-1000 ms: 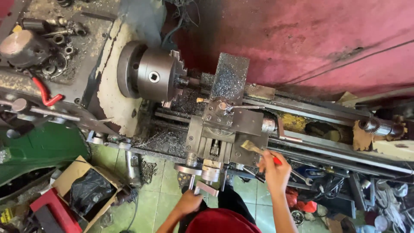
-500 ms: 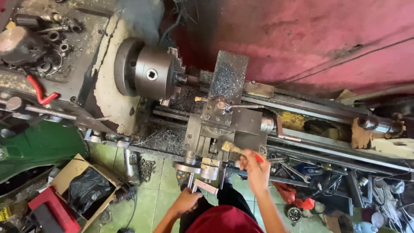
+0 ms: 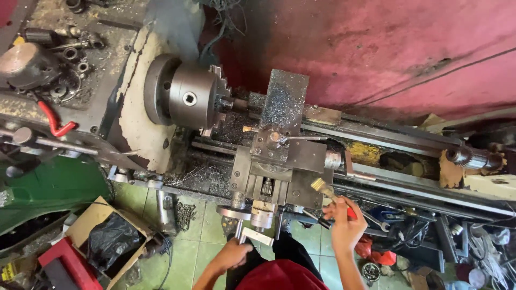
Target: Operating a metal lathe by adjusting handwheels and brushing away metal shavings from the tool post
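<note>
Paintbrush [image 3: 329,194], red handle, pale bristles: sitting in right hand [image 3: 344,225], fingers closing around handle, bristles pointing at right edge of lathe carriage [image 3: 279,161]. Left hand [image 3: 232,255] gripping crank handle [image 3: 248,234] below carriage, fingers wrapping it fully. Chuck [image 3: 185,98] sitting left of carriage. Metal chips lying on bed under chuck. Cardboard box [image 3: 105,241] resting on green floor, lower left.

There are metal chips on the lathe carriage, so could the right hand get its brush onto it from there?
Probably yes: the right hand holds the brush with its bristles already at the carriage edge, nothing between them.
</note>
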